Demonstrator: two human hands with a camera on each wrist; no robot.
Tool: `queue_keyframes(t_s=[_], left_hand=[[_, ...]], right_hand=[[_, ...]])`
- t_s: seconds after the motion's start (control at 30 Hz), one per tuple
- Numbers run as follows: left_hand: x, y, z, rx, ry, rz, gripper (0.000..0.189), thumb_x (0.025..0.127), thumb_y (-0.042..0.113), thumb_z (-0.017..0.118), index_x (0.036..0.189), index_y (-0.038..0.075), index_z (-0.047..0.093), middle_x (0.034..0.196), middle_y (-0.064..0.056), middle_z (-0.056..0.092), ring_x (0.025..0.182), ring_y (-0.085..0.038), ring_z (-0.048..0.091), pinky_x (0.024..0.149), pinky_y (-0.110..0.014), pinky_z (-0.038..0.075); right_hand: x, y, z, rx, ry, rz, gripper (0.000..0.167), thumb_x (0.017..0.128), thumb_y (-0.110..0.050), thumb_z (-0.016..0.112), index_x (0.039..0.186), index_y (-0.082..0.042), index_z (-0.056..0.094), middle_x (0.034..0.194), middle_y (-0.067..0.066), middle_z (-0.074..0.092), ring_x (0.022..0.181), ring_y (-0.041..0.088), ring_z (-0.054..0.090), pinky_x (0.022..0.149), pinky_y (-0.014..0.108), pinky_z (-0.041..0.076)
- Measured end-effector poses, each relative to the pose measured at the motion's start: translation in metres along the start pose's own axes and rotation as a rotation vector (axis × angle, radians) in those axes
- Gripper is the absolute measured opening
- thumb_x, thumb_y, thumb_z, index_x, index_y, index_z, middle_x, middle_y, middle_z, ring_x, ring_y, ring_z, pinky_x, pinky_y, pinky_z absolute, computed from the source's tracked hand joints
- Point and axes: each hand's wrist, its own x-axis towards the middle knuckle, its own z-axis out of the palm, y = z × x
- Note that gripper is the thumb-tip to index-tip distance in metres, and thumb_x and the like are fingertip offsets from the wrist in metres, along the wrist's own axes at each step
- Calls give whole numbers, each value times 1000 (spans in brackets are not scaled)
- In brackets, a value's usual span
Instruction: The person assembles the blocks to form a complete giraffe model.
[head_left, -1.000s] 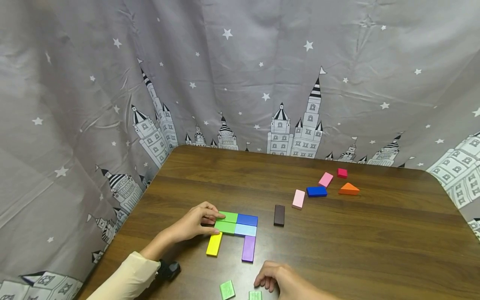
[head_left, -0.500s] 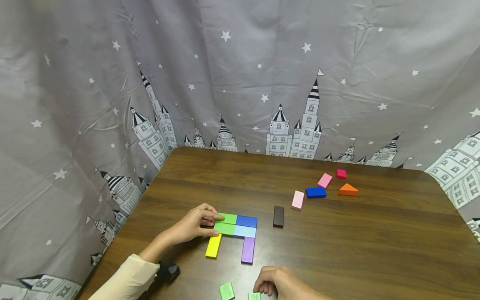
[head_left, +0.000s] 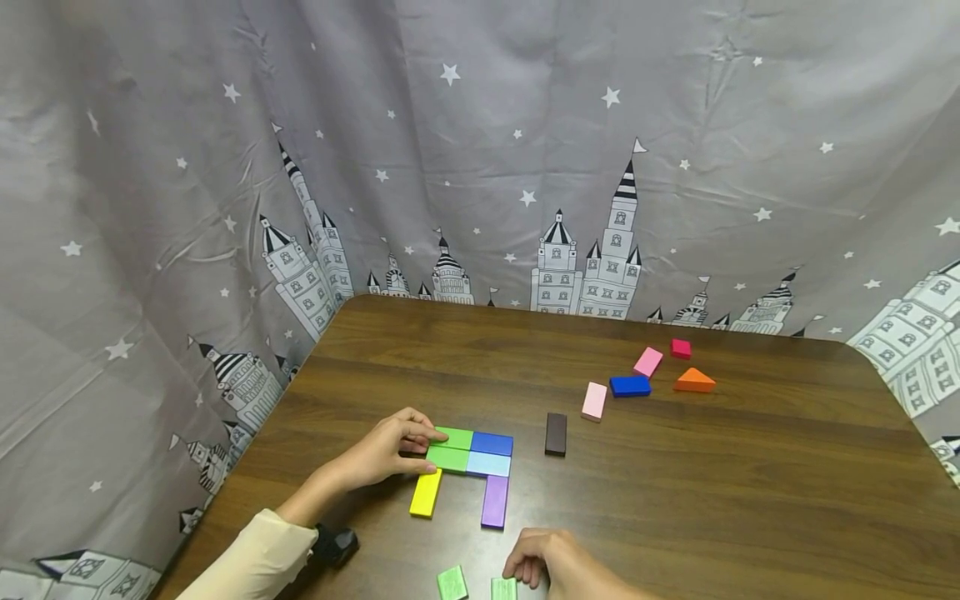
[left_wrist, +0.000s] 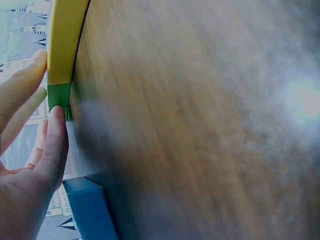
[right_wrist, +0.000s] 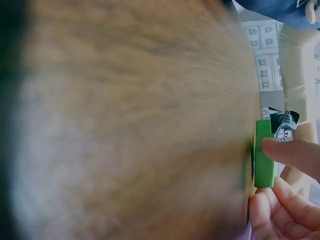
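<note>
My left hand (head_left: pixel 386 448) rests at the left end of two stacked rows of flat blocks. Its index finger lies on the upper green block (head_left: pixel 459 437), and the thumb touches the corner of the lower green block (head_left: pixel 448 459) by the yellow block (head_left: pixel 425 493). In the left wrist view the thumb meets a green block (left_wrist: pixel 59 94). Beside the greens lie a dark blue block (head_left: pixel 492 443) and a light blue block (head_left: pixel 489 463), with a purple block (head_left: pixel 494 502) below. My right hand (head_left: pixel 558 562) pinches a light green block (head_left: pixel 503 589), also seen as a green block (right_wrist: pixel 264 155).
Another light green block (head_left: pixel 452 582) lies left of the right hand. Farther right are a dark brown block (head_left: pixel 556 434), a pale pink block (head_left: pixel 594 401), a blue block (head_left: pixel 630 387), a pink block (head_left: pixel 648 362), a red block (head_left: pixel 681 348) and an orange triangle (head_left: pixel 694 381).
My right hand has slid slightly left with the light green block, closer to the other light green one. The left hand keeps its place on the blocks.
</note>
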Motion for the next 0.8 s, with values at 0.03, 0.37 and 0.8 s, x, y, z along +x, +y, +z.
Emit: queue_keyframes(t_s=[0.03,0.37,0.8], left_hand=[[0,0,0,-1,0,1,40,86,8,79,122,-5,68,116,-14,50,105,-28,62,91,-29,54],[1,-2,0,0,3,-2,40,86,8,80,122,-4,68,116,-14,50,105,-27,62,91,-29,54],[1,-2,-1,-5,2,-13,41,86,9,80,123,-4,68,116,-14,51,104,-27,61,91,-30,55]], right_hand=[[0,0,0,12,11,17,24,74,-11,89,90,-6,72,80,-10,59,73,-8,50,62,14,51],[10,2,2,55,179,81,31,68,-2,91,90,-9,70,78,-6,60,71,-1,54,61,19,52],[23,1,3,42,223,161,32,65,0,91,87,-8,69,77,-7,58,69,0,54,59,20,52]])
